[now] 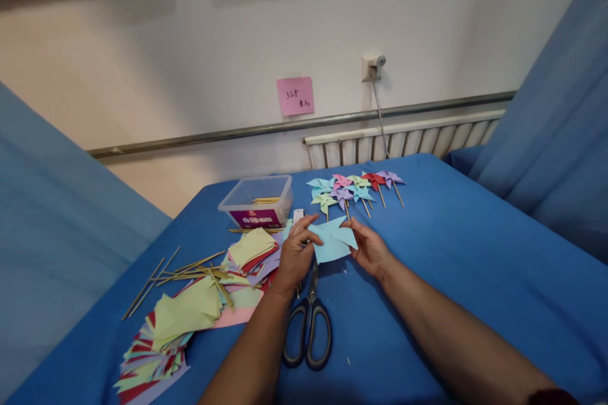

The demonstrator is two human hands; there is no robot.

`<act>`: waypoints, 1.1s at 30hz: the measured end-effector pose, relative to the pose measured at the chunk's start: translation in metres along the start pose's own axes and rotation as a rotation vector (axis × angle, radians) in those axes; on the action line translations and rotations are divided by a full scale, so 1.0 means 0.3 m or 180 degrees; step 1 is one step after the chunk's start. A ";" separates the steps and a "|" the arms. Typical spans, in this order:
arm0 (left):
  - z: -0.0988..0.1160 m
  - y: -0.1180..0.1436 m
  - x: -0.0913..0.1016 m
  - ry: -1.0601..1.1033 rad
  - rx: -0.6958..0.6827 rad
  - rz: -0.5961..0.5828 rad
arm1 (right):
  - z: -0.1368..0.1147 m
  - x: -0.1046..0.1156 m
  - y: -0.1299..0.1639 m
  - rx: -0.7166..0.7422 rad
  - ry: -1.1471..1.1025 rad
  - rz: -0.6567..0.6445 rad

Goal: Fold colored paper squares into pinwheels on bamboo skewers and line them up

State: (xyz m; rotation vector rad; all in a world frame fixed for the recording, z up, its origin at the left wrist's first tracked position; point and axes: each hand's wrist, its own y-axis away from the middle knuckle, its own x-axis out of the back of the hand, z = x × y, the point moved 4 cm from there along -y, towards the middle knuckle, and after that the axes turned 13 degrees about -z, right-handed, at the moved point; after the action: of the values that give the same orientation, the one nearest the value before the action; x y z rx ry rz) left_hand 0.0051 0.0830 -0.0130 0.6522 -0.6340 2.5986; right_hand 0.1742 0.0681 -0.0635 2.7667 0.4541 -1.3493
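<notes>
Between my two hands is a light blue paper square point(331, 247) with slits cut in from its corners, held above the table. My left hand point(298, 253) grips its left edge, thumb and fingers closed on the paper. On the opposite side, my right hand point(369, 247) pinches the right edge, most of its fingers behind the sheet. Below the paper lie dark-handled scissors point(311, 319), handles toward me, blade tips hidden under the paper and left hand. Beyond my hands, several finished paper pinwheels point(342, 196) on sticks lie in a cluster.
To the left are stacks of coloured paper point(190, 313) and loose wooden sticks point(194, 272). A clear plastic box point(259, 193) with sticks inside stands at the back. Blue cloth point(451, 278) covers the table; a radiator point(403, 139) and wall lie behind. Blue curtains point(555, 107) hang at both sides.
</notes>
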 end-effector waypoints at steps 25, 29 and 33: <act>-0.039 0.023 -0.096 0.3072 0.1511 0.0358 | -0.001 0.008 0.006 0.0628 0.1209 0.0389; -0.059 0.027 -0.098 0.2844 0.1555 0.0497 | 0.008 0.012 0.005 0.0549 0.1120 0.0413; -0.075 0.027 -0.090 0.2642 0.1495 0.0527 | 0.030 0.007 0.004 0.0182 0.1055 0.0250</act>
State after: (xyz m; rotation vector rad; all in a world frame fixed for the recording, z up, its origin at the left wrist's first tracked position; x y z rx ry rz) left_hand 0.0156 0.0809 -0.0474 -0.4002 0.1960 2.8365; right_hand 0.1689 0.0662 -0.0708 3.0293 0.3150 -0.9028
